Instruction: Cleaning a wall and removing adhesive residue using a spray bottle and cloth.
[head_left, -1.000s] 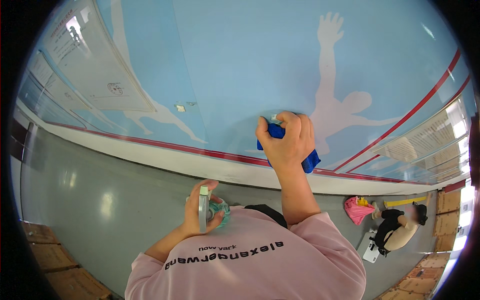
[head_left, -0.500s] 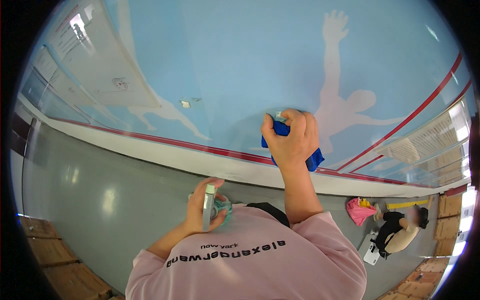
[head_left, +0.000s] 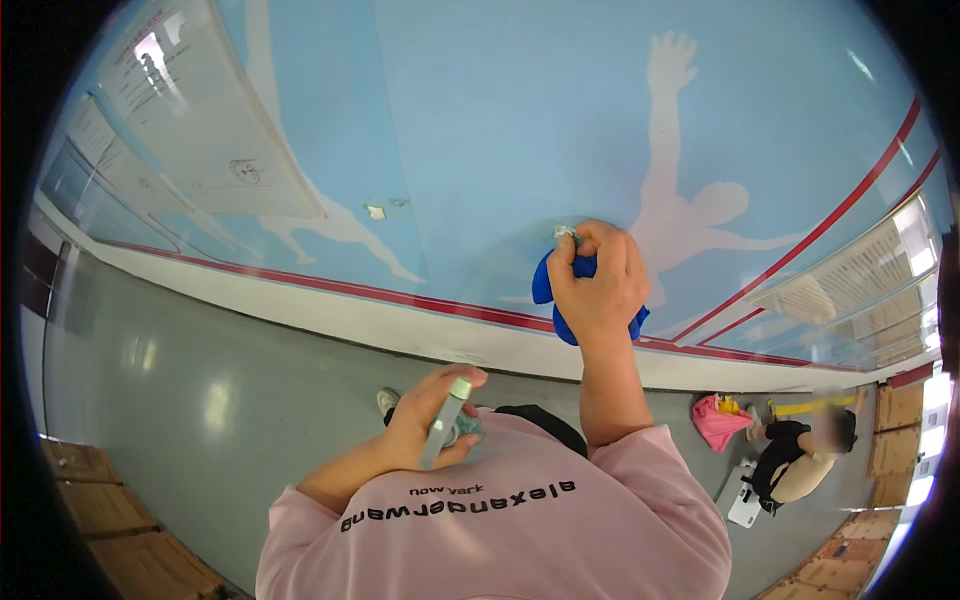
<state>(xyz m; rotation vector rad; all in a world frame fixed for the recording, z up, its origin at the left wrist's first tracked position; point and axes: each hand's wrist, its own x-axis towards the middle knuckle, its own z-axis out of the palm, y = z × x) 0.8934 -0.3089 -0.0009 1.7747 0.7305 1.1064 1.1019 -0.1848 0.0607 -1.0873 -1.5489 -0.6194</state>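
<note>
My right hand [head_left: 608, 278] is up against the light blue wall panel [head_left: 480, 130]. Its fingers are closed around a bunched blue cloth [head_left: 568, 327], which hangs out below the palm. At the thumb and index tips a small whitish, crinkled scrap [head_left: 566, 233] shows on the panel. Down by my chest, my left hand [head_left: 415, 425] is wrapped around a slim, translucent bottle-like object [head_left: 440, 436] with a pale green top. A teal, see-through part [head_left: 467, 427] shows beside it, partly hidden by the fingers.
Another pale scrap [head_left: 375, 212] sticks to the panel at left. Sheets [head_left: 215, 120] hang on both sides. A person [head_left: 800, 460] crouches at far right by a pink bag [head_left: 722, 422]. Wooden crates [head_left: 150, 565] line the floor edges.
My right hand has shifted slightly right with the cloth, and the scrap at its fingertips shows more. My left hand has moved right, tilting the bottle-like object.
</note>
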